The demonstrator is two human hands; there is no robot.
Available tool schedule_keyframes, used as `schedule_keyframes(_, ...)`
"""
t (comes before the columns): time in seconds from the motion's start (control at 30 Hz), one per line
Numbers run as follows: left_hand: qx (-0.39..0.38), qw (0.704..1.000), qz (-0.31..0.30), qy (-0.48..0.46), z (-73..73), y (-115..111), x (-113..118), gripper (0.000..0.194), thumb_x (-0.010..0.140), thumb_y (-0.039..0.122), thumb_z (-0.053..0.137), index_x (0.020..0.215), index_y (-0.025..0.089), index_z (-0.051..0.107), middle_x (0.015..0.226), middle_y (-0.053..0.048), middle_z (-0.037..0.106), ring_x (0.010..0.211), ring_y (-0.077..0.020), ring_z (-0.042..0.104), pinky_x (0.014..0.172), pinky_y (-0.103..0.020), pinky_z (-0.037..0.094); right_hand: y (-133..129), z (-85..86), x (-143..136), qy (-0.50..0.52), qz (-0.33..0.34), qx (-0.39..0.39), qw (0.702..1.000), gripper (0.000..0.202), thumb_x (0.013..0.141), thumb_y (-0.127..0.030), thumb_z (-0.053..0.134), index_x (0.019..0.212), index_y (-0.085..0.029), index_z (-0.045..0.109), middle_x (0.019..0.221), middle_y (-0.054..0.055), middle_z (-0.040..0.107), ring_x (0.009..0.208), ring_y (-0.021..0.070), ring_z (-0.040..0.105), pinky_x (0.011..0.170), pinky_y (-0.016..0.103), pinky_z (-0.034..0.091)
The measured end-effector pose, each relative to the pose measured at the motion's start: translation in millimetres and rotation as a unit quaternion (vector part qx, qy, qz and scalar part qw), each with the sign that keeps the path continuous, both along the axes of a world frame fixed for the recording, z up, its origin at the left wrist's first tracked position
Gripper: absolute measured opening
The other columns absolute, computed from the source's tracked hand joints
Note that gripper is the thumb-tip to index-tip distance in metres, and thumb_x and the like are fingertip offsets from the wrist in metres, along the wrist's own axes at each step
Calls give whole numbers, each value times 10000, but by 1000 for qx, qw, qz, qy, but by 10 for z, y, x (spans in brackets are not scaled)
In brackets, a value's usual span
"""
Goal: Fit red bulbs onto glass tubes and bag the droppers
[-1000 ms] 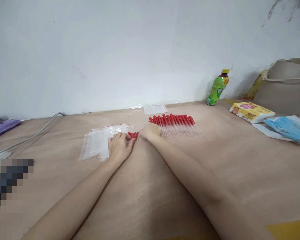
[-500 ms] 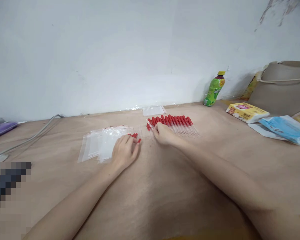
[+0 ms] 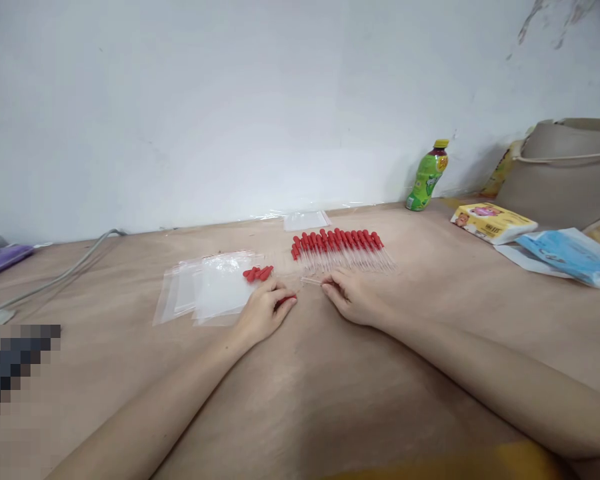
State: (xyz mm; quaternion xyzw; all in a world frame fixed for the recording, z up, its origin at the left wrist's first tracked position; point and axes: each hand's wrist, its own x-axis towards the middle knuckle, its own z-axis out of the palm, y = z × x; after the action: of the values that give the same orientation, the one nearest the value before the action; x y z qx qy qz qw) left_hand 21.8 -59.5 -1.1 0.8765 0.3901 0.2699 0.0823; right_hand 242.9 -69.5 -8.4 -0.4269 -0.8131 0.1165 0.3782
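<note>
holding a dropper [image 3: 304, 288] between left hand [image 3: 266, 311], right hand [image 3: 353, 300]

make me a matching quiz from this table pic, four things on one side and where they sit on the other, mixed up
Things:
1. green bottle
2. row of red-capped droppers
3. clear bags
4. yellow tissue pack

Places:
A. just beyond the right hand
B. upright by the wall
C. beside the left hand, to its left
D. far right, next to blue packet

Pairs: 1-B, 2-A, 3-C, 4-D
</note>
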Motion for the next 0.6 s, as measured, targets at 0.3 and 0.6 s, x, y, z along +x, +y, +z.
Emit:
schedule_keyframes(0.3,-14,996,22,-87,27,-117,34,159,874,258,425,919,187,561,828,-8,628,740,-134,575,677,-247,442,-98,45,-26,-20,22,3,1000,107,836,-226,452,806,-175,541,701,3,584,641,114,499,677,280,345)
schedule_keyframes(0.6,-72,990,30,-120,11,-134,70,173,858,307,451,910,178,555,804,-23,644,724,-150,604,669,-274,474,-108,-2,-35,-33,23,36,999,137,850,-261,440,820,-176,543,696,-4,595,625,107,499,757,315,302)
